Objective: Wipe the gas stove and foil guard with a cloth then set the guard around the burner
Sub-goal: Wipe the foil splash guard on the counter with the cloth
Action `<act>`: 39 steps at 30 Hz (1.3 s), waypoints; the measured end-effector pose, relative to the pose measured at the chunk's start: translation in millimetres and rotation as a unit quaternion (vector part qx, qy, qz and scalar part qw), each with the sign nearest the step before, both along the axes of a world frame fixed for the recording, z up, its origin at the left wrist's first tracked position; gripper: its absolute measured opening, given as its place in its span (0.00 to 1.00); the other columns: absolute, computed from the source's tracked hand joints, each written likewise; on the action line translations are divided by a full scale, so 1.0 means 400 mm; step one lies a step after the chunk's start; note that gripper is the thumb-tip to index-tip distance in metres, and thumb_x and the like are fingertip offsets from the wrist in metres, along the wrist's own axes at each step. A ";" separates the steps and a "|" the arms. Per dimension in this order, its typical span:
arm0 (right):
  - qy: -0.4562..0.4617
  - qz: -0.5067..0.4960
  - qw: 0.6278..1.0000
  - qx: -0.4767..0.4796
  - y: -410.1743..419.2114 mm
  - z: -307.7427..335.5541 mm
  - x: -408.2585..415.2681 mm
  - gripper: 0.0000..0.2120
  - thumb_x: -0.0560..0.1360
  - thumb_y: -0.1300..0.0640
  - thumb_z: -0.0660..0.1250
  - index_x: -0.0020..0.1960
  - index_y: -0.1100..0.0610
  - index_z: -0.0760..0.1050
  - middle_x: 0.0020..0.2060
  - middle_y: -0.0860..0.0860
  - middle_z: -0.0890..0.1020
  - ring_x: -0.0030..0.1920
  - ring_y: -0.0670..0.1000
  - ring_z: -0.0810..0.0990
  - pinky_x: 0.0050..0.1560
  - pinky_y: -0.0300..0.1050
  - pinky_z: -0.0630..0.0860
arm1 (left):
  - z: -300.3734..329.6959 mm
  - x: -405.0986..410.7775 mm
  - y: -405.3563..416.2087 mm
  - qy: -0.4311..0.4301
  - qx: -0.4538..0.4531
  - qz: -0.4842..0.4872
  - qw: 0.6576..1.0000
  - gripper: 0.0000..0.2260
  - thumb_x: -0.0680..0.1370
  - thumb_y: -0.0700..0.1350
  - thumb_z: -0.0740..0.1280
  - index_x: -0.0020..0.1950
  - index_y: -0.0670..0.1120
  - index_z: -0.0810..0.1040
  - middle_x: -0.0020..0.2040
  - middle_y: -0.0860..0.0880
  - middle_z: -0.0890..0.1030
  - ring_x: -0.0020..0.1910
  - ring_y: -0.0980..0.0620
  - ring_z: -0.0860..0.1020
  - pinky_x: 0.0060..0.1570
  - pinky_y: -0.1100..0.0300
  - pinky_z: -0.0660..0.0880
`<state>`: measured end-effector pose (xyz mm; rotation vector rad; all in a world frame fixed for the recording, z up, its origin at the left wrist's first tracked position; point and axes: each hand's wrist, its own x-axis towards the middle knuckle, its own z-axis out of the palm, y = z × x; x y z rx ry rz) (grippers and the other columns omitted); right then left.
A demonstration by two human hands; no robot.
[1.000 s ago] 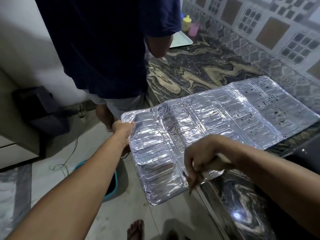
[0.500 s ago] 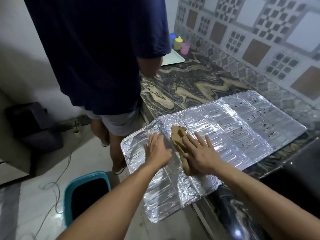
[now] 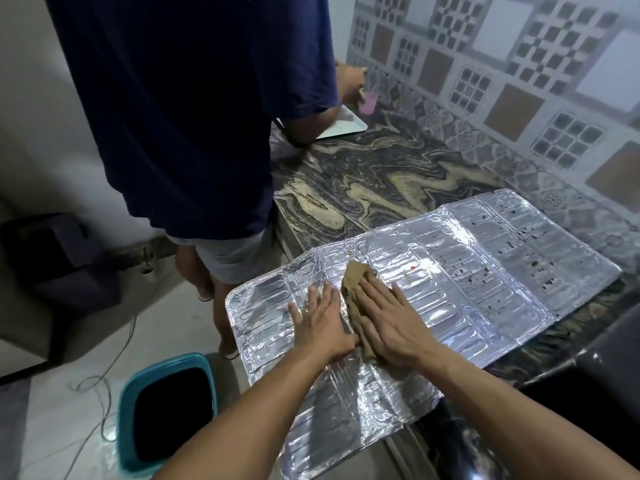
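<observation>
**Trainee:** Where does the foil guard [image 3: 450, 271] sit for this step?

**Instructor:** It lies unfolded and flat on the marbled countertop [image 3: 363, 188]. Its near-left panel overhangs the counter edge, above the floor and the teal bin [image 3: 166, 410]. The brown cloth [image 3: 353, 282] lies on a middle panel.

**Trainee:** How are the hands placed?

**Instructor:** The right hand [image 3: 384, 320] lies palm-down on the cloth, fingers extended and slightly spread. It presses the cloth and does not grip it. The left hand [image 3: 322, 320] lies flat on the bare foil just beside the cloth, fingers also extended, and holds nothing.

**Trainee:** What makes the wipe effective?

**Instructor:** Keep the left hand as an anchor; thin foil is likely to slide or buckle under a push. Stroke along the embossed ribs, not across them, so the cloth reaches the channels. Use light, even pressure. The far-right panels carry dark specks, so work outward toward them.

**Trainee:** Any hazards?

**Instructor:** Do not load the unsupported overhang; it may crease. A second person [image 3: 194, 116] stands close at the counter, so keep strokes short on that side.
</observation>
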<state>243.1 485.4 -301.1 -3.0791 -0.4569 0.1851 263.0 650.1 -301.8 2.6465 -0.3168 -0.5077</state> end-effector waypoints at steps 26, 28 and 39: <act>-0.061 -0.078 0.995 0.031 0.011 0.074 0.017 0.16 0.74 0.59 0.56 0.52 0.58 0.80 0.51 0.56 0.84 0.50 0.61 0.78 0.49 0.50 0.73 | 0.012 0.012 0.003 -0.036 0.021 0.012 0.999 0.49 0.66 0.64 0.73 0.78 0.49 0.51 0.80 0.50 0.49 0.79 0.45 0.46 0.71 0.34 0.40; -0.076 -0.091 0.990 0.077 0.041 0.114 0.072 0.12 0.76 0.60 0.59 0.52 0.58 0.80 0.48 0.57 0.83 0.49 0.58 0.77 0.44 0.46 0.67 | 0.012 0.009 0.005 -0.032 0.000 0.013 0.999 0.50 0.65 0.64 0.74 0.77 0.48 0.51 0.80 0.50 0.49 0.79 0.46 0.47 0.71 0.34 0.41; -0.007 0.014 0.992 0.124 0.013 -0.001 0.099 0.23 0.75 0.51 0.53 0.67 0.51 0.75 0.69 0.49 0.73 0.73 0.56 0.66 0.69 0.60 0.66 | 0.022 0.032 0.003 -0.003 0.026 0.013 1.000 0.56 0.63 0.66 0.74 0.79 0.48 0.45 0.80 0.50 0.48 0.79 0.46 0.48 0.72 0.33 0.44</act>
